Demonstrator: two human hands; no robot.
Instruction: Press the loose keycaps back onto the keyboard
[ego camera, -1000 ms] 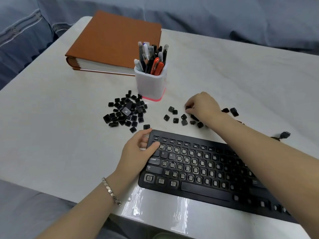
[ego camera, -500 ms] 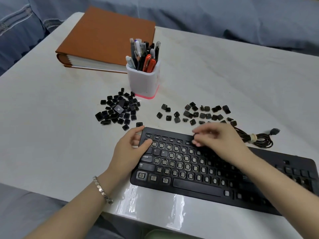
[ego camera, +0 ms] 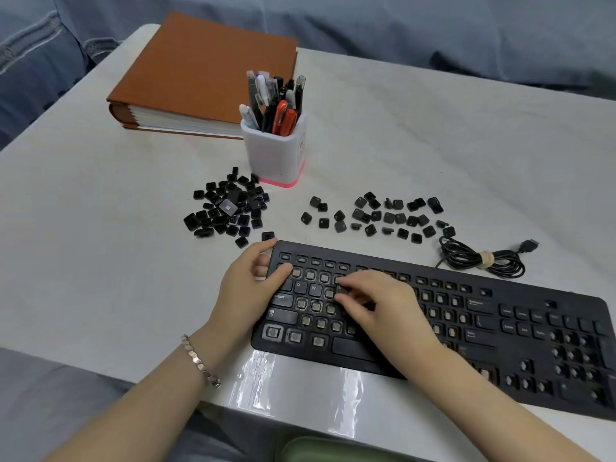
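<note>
Nearest, a bracelet [ego camera: 201,361] sits on the left wrist, and the left hand [ego camera: 248,288] grips the near-left corner of the keyboard [ego camera: 500,331], thumb on top and fingers curled round its edge, seemingly to steady it. The right hand [ego camera: 376,305] is bunched narrow over the letter rows, its fingertips pinching one keycap [ego camera: 341,289] at the slot just right of the W key; whether it has seated yet I cannot tell. The job looks to be at an early stage: Q, W, a few wide keys down the left side, the long bar and some keys toward the right end are on, while most of the slots show bare. Beyond the keyboard on the table [ego camera: 100,261] lie the ones left to do, a heaped pile of keycaps [ego camera: 230,210] to the left and a looser scatter of keycaps [ego camera: 390,216] to the right, with the coiled cable [ego camera: 480,258] beside them. Further back stand a pen pot [ego camera: 273,155] and a brown binder [ego camera: 206,71]
</note>
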